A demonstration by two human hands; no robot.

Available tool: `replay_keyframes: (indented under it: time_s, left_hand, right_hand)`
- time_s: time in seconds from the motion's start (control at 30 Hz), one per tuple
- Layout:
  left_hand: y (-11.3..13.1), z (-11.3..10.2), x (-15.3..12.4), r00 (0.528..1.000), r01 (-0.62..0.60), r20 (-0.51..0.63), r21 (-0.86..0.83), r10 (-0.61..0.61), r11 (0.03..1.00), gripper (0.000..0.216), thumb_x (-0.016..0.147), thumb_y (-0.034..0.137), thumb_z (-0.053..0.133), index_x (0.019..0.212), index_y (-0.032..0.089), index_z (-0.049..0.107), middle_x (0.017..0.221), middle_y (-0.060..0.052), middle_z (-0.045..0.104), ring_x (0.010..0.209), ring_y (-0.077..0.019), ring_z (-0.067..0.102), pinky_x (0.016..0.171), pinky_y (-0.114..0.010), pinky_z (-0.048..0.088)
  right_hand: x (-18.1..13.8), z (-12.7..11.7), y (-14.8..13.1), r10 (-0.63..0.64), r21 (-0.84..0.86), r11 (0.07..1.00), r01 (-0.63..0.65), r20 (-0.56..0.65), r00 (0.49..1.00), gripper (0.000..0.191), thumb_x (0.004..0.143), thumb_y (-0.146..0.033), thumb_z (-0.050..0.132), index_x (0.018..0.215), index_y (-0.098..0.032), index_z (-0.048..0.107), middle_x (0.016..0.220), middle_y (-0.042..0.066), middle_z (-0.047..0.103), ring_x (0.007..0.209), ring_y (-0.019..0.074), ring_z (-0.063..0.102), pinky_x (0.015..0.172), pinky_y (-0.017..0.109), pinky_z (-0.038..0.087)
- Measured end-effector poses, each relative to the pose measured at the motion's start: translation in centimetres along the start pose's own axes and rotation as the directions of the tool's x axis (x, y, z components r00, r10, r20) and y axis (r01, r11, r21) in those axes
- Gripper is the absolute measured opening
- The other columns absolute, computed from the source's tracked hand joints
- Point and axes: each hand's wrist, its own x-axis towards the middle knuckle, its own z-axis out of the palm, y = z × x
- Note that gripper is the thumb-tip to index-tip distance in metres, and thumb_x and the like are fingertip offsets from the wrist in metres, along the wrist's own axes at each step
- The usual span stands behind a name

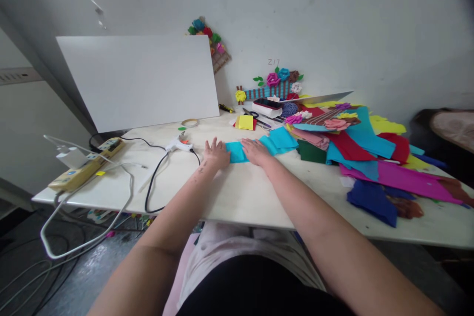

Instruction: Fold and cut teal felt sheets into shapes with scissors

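Under both forearms extends a white table, and at its back left leans a white board; a bump might make it slide. On the right lies a loose heap of coloured sheets; a careless elbow could push some over the edge. The blue strip, which looks like thin paper, lies on the middle of the table, its right end close to the heap. The left hand rests at its left end with fingers spread, and the right hand lies flat upon it; neither is closed around anything. If the two hands press or pull unequally, the strip may wrinkle or tear. Near the left hand lies a glue gun; its black cord loops beside the left forearm, and catching it could drag the gun.
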Motion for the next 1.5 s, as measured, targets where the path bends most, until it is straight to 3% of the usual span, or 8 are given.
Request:
replay_keyframes:
  time_s: [0.2,0.37,0.57,1.03,1.17,1.27,1.37,1.5]
  left_hand:
    - [2.4,-1.4,1.4,0.992,-0.063,-0.118,-0.158,0.044,0.985,0.060,0.093,0.031,0.025,0.148,0.009,0.030,0.157,-0.013,0.024,0.147,-0.0262,0.011,0.118,-0.044,0.012]
    - [4.7,0.3,3.1,0.981,-0.171,-0.135,-0.290,0.136,0.942,0.059,0.095,0.029,0.017,0.149,0.008,0.026,0.158,-0.011,0.021,0.146,-0.0226,0.013,0.117,-0.038,0.017]
    - [3.4,2.1,2.5,0.973,-0.227,-0.099,-0.253,0.209,0.940,0.060,0.096,0.043,0.019,0.151,0.019,0.025,0.158,-0.009,0.020,0.146,-0.0236,0.014,0.116,-0.044,0.016]
    - [1.7,0.5,1.5,0.952,-0.262,0.108,-0.202,0.287,0.944,0.066,0.090,0.053,0.029,0.151,0.029,0.024,0.160,-0.002,0.013,0.147,-0.0263,0.006,0.114,-0.059,0.008]
    - [0.9,0.5,1.7,0.988,-0.152,-0.062,-0.215,0.142,0.965,0.051,0.094,0.035,0.025,0.141,0.030,0.044,0.155,-0.001,0.031,0.146,-0.0260,0.015,0.114,-0.059,0.011]
    - [0.7,0.4,1.6,0.979,0.032,-0.187,-0.237,-0.078,0.971,0.053,0.092,0.042,0.030,0.137,0.022,0.050,0.154,-0.007,0.033,0.146,-0.0288,0.014,0.115,-0.056,0.010]
    - [0.7,0.2,1.3,0.954,0.187,-0.181,-0.260,-0.238,0.947,0.070,0.086,0.057,0.038,0.138,0.011,0.048,0.153,-0.016,0.033,0.146,-0.0345,0.012,0.115,-0.056,0.009]
    - [0.7,0.0,1.2,0.966,0.211,-0.082,-0.292,-0.244,0.933,0.071,0.081,0.062,0.043,0.132,0.013,0.055,0.151,-0.018,0.035,0.144,-0.0375,0.015,0.113,-0.057,0.015]
  right_hand:
    - [0.0,-0.4,-0.2,0.033,0.044,0.998,-0.035,0.036,0.999,0.052,0.098,-0.026,0.023,0.147,-0.014,0.037,0.154,0.007,0.032,0.144,0.0200,0.026,0.118,0.041,0.014]
    - [-0.2,-0.6,-0.3,0.056,0.033,0.998,-0.057,0.050,0.997,0.054,0.095,-0.019,0.025,0.148,-0.013,0.034,0.154,0.009,0.033,0.144,0.0214,0.025,0.118,0.042,0.011]
    - [-0.2,-0.4,0.2,0.052,-0.018,0.999,-0.051,0.065,0.997,0.055,0.096,-0.022,0.023,0.150,-0.013,0.031,0.157,0.006,0.026,0.146,0.0206,0.019,0.119,0.045,0.008]
    - [-0.3,-0.9,0.8,0.085,0.002,0.996,-0.086,0.158,0.984,0.058,0.098,-0.042,0.016,0.153,-0.023,0.022,0.160,0.000,0.016,0.148,0.0220,0.009,0.118,0.049,0.006]
    - [-0.2,-0.7,0.7,0.087,0.026,0.995,-0.092,0.153,0.984,0.059,0.098,-0.045,0.019,0.153,-0.024,0.023,0.160,0.000,0.016,0.148,0.0225,0.008,0.118,0.050,0.004]
    - [0.0,-0.5,0.8,0.092,0.031,0.995,-0.098,0.162,0.982,0.060,0.097,-0.046,0.019,0.153,-0.024,0.022,0.160,0.000,0.014,0.148,0.0227,0.006,0.118,0.050,0.003]
    - [0.0,-0.4,0.9,0.093,0.025,0.995,-0.098,0.160,0.983,0.060,0.097,-0.046,0.019,0.153,-0.024,0.021,0.160,0.000,0.013,0.148,0.0234,0.006,0.117,0.051,0.003]
    - [-0.2,-0.5,0.9,0.088,0.037,0.995,-0.094,0.158,0.984,0.062,0.096,-0.050,0.019,0.153,-0.024,0.021,0.160,0.001,0.013,0.148,0.0232,0.007,0.117,0.051,0.004]
